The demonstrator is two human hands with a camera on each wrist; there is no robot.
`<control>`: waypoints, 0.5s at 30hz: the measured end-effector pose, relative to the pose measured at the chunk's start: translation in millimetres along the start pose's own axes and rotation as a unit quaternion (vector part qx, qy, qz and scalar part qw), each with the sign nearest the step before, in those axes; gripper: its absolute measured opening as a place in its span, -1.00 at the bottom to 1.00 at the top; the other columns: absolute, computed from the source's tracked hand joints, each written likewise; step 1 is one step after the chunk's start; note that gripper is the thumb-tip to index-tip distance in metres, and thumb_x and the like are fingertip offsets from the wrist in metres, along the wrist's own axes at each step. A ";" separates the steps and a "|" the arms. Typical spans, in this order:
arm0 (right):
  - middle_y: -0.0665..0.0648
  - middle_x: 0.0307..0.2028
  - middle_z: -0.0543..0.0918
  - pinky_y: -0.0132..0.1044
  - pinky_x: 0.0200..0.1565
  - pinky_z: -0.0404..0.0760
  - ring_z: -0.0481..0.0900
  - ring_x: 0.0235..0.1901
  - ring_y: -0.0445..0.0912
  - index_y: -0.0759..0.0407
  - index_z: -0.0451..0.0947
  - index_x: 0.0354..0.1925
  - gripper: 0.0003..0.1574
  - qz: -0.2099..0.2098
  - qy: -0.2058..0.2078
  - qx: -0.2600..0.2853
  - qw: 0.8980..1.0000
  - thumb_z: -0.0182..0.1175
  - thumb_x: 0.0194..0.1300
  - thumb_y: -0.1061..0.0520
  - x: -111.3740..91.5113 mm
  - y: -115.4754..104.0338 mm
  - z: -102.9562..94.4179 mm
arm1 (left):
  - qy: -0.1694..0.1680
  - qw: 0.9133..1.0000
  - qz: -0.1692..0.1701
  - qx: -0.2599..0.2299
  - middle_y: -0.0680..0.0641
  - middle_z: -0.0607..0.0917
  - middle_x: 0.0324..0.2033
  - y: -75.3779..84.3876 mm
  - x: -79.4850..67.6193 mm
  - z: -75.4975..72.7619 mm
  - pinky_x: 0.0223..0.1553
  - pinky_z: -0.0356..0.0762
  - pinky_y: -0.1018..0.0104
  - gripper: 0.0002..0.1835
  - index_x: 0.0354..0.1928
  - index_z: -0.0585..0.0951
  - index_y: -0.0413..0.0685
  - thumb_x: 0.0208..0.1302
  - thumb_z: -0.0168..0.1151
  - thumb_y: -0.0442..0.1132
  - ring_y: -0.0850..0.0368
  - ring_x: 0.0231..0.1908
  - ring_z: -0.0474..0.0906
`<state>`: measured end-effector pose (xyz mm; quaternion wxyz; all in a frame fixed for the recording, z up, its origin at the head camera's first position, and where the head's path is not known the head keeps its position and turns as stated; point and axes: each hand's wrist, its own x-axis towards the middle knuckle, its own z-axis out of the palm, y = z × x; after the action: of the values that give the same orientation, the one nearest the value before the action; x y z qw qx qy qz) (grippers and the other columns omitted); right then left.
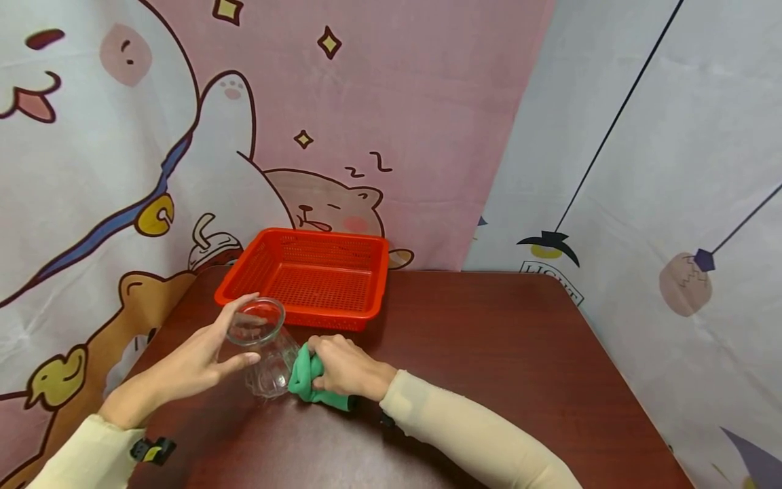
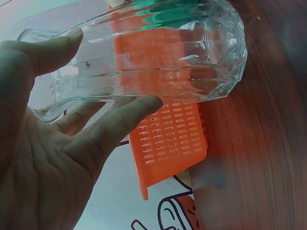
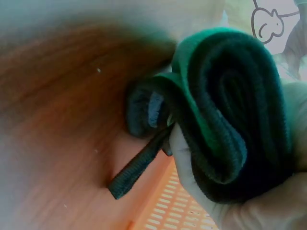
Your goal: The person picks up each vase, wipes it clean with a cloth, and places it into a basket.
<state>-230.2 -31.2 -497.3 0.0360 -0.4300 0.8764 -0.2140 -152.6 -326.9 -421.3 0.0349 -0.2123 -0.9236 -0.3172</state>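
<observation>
A clear glass vase (image 1: 269, 367) with a flared rim and ribbed sides stands slightly tilted in front of the basket. My left hand (image 1: 198, 356) holds it near the rim, thumb on one side and fingers on the other, as the left wrist view (image 2: 72, 129) also shows. Bunched in my right hand (image 1: 348, 367) is a folded green cloth (image 1: 305, 377), gripped against the right side of the vase. In the right wrist view, the cloth (image 3: 230, 115) shows in thick folds between thumb and fingers, with one end hanging loose.
Just behind the vase, a red plastic basket (image 1: 369, 316) with perforated walls sits at the back left of the dark brown wooden table (image 1: 489, 353). A cartoon-printed curtain (image 1: 427, 136) hangs along the table's back and sides.
</observation>
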 end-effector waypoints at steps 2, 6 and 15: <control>-0.05 -0.08 0.84 -0.41 -0.12 0.73 0.73 -0.20 -0.23 0.06 0.73 0.16 -0.48 0.002 0.004 0.006 1.000 0.73 0.34 0.09 0.3 0.6 1.1 | 0.001 1.000 -0.001 0.002 -0.19 0.79 0.36 -0.3 -0.4 0.4 -0.37 0.47 0.31 0.18 0.87 0.03 0.27 0.48 0.66 -0.16 0.27 -0.17 0.59; -0.06 -0.09 0.83 -0.47 -0.14 0.67 0.68 -0.24 -0.26 0.06 0.75 0.15 -0.49 0.020 0.003 0.027 0.999 0.74 0.31 0.16 -1.7 -6.9 -5.6 | 0.003 1.000 -0.002 0.010 -0.13 0.79 0.39 -1.6 -1.3 1.7 -0.25 0.55 0.29 0.19 0.87 0.02 0.28 0.49 0.66 -0.16 0.22 0.03 0.72; -0.08 -0.06 0.85 -0.44 -0.08 0.69 0.68 -0.20 -0.26 0.01 0.76 0.12 -0.51 0.037 0.011 0.052 0.998 0.75 0.31 0.12 -2.1 -8.0 -3.3 | 0.002 1.000 0.006 0.003 -0.15 0.80 0.37 -1.9 -0.7 1.3 -0.28 0.51 0.32 0.17 0.87 0.02 0.27 0.51 0.65 -0.15 0.20 0.02 0.73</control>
<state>-223.8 -32.7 -491.3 0.0564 -0.3920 0.8799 -0.2626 -152.7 -327.7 -423.5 0.0390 -0.2176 -0.9231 -0.3146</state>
